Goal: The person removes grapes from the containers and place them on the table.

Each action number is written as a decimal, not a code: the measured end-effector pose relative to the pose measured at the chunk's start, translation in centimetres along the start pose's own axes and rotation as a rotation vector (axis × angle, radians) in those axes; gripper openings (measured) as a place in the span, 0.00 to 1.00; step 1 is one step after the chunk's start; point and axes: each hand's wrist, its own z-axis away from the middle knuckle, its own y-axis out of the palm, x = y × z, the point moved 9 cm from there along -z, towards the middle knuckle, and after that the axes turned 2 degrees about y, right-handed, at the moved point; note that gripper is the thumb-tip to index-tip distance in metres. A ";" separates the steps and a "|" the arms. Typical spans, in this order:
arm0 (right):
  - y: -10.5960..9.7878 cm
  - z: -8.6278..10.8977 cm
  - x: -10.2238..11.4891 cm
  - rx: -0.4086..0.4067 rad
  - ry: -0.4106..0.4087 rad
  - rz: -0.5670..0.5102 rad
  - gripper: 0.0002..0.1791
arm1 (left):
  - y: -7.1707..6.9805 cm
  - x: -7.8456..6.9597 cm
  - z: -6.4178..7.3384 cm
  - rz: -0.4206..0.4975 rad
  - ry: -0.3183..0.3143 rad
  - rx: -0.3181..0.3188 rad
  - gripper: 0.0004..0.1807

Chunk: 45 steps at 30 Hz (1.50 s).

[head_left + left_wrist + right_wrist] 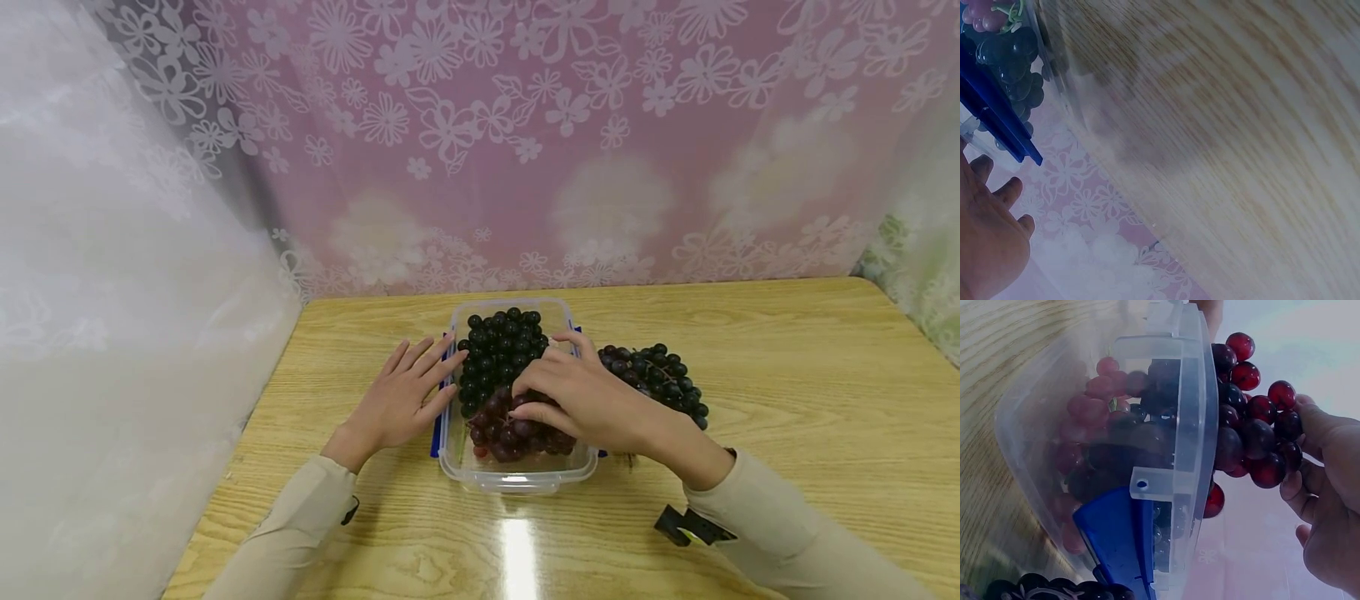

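Observation:
A clear plastic food container with blue side clips stands on the table. In it lie a bunch of black grapes at the back and a bunch of dark red grapes at the front. My right hand pinches the red grapes between thumb and fingers. Part of this bunch sticks up above the container's rim in the right wrist view. My left hand lies along the container's left side, fingers spread, with fingertips at the rim. In the left wrist view it sits below a blue clip.
Another bunch of dark grapes lies on the wooden table, right of the container and partly behind my right hand. A pink flowered curtain hangs behind the table. White sheeting covers the left side.

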 end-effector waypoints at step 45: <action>-8.4 1.8 -4.1 -0.309 0.242 0.108 0.08 | 0.2 0.1 0.1 0.027 -0.005 0.006 0.31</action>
